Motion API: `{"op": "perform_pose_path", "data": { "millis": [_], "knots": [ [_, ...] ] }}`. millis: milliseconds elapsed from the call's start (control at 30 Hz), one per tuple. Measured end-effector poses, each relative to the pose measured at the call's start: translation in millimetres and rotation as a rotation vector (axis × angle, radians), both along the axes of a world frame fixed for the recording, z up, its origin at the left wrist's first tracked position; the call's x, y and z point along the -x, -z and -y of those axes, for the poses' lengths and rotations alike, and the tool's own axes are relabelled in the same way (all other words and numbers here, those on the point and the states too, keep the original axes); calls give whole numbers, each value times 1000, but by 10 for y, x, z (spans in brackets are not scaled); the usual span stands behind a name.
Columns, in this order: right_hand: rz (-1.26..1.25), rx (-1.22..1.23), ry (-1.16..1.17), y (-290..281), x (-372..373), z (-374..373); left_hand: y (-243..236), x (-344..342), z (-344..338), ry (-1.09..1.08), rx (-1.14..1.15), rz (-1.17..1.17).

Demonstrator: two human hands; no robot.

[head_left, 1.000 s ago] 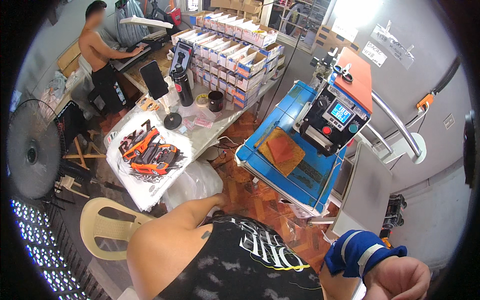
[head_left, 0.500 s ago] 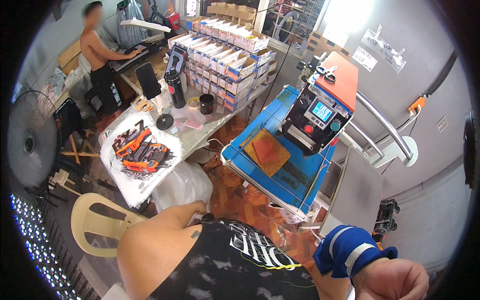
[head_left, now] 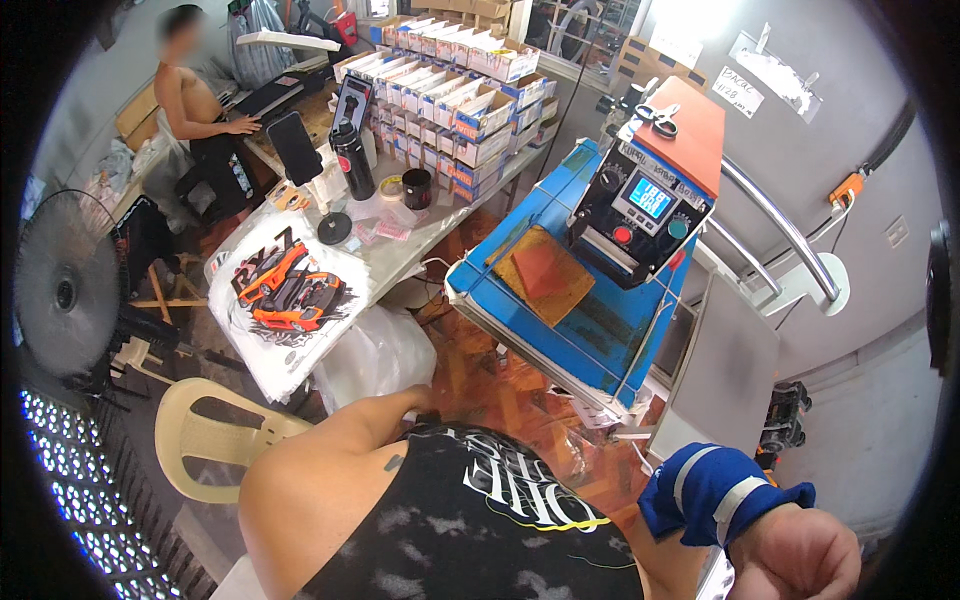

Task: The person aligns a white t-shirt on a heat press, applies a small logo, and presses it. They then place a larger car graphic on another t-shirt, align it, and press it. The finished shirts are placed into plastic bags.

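My right hand [head_left: 798, 555] is at the lower right, below a blue wrist band with pale strips [head_left: 715, 495]. Its fingers are curled, and what they hold, if anything, is hidden. My bare left arm [head_left: 375, 415] stretches forward beside a clear plastic bag [head_left: 375, 350]; its hand does not show behind my black shirt [head_left: 440, 520]. Ahead on the right stands a heat press [head_left: 640, 205] with a lit display and an orange top. Its blue bed [head_left: 480, 285] bears a stained brownish pad [head_left: 560, 290] with a reddish patch.
White printed sheets with orange cars [head_left: 295, 300] lie on the table's near end. Behind them stand a phone on a stand [head_left: 292, 145], a black bottle [head_left: 352, 165], a mug [head_left: 416, 188] and stacked boxes [head_left: 440, 90]. A beige chair [head_left: 195, 440], fan [head_left: 65, 290] and co-worker [head_left: 185, 100] are left.
My view has shifted slightly, so most things sit a little further right. The co-worker's hand has drawn back along the black board. My right hand stays curled at the lower right.
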State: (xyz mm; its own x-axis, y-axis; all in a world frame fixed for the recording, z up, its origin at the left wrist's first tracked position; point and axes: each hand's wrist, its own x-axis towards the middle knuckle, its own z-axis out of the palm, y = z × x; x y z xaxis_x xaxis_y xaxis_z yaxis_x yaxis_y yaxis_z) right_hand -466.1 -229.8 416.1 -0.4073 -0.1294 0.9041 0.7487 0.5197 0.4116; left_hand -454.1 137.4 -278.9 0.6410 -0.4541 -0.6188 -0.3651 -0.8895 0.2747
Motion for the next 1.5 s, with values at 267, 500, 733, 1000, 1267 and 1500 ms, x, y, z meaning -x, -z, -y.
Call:
{"op": "perform_pose_path", "data": {
  "millis": [267, 500, 733, 1000, 1267, 1500],
  "knots": [
    [-1150, 283, 938, 804, -999, -169, 258, 216, -197, 2, -59, -4],
    [-740, 853, 1536, 1901, -1947, -729, 284, 525, -89, 13, -63, 32],
    [-789, 925, 1617, 2126, -2033, -813, -1, 933, 111, 10, -149, -37],
    [-777, 957, 1572, 2123, -1920, -353, -157, 1124, 271, -227, 110, 99],
    [-904, 966, 1742, 1955, -1543, 504, -540, 747, -349, -1354, 441, -377],
    [-969, 824, 1974, 2111, -1371, 1397, -1598, -944, -1002, -1322, 820, 234]
  ]
}}
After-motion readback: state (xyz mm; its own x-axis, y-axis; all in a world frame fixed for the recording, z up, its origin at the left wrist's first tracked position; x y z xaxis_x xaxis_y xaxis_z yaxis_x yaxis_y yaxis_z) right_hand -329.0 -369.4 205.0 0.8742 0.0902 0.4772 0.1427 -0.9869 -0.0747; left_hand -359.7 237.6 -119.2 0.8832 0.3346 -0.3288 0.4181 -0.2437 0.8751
